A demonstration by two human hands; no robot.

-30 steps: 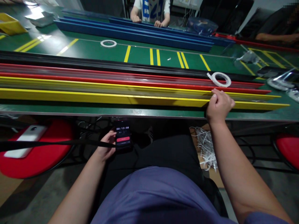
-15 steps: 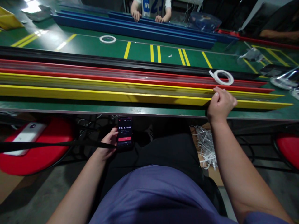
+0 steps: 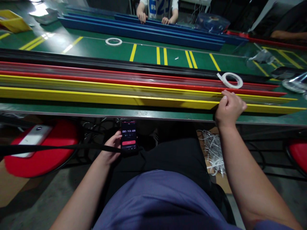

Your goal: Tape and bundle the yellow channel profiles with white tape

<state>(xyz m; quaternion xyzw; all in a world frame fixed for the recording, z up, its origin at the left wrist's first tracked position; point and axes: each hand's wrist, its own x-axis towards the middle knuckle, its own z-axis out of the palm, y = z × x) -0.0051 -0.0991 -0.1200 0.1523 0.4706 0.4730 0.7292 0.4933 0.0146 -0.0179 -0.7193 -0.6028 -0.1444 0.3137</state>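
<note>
Yellow channel (image 3: 107, 97) lies left-right; right hand's (image 3: 229, 107) fingers curl on it, left hand's (image 3: 110, 147) clasp a phone (image 3: 128, 135).

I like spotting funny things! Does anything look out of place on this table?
Yes, the white tape roll looks odd. It lies on top of the long red strips instead of on the green table, with its loose end sticking out, just past the right hand.
</note>
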